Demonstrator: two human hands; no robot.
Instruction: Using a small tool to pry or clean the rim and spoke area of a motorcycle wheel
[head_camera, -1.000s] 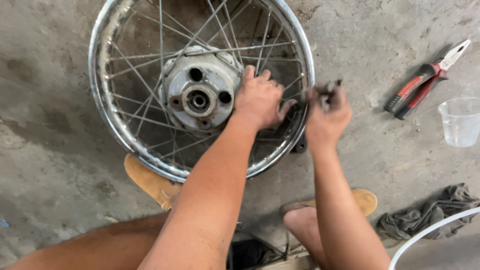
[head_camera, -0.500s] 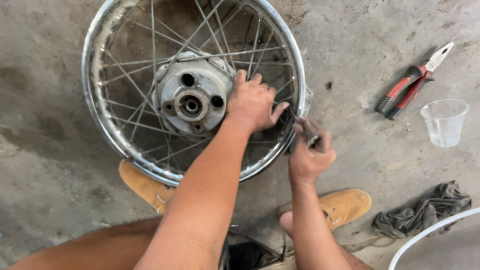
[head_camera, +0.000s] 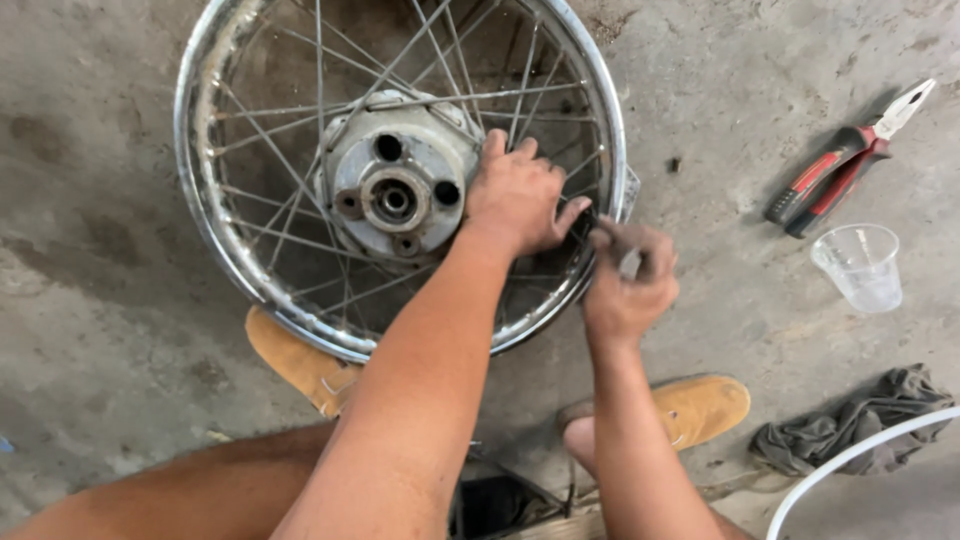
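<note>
Head view, looking down at a concrete floor (head_camera: 120, 420). One spoked wheel (head_camera: 215, 255) lies flat, top of frame, with a grey hub (head_camera: 395, 175) in the middle. No packages or labels to see.

Counts: one pair of red-handled pliers (head_camera: 840, 165) upper right; one clear plastic cup (head_camera: 860, 265) just below them, upright; one grey rag (head_camera: 850, 425) lower right, a white curved rim (head_camera: 850, 460) over its edge; two tan shoes (head_camera: 295, 360), one under the wheel's near edge, the other by the right forearm.

Left hand (head_camera: 515, 195): arm reaches in from bottom centre, palm down on the spokes right of the hub, fingers spread, thumb out toward the rim.

Right hand (head_camera: 630, 280): just outside the wheel's right edge, fingers curled tight, pinching a small dark tool (head_camera: 592, 232) at the rim; its shape is too hidden to tell.
</note>
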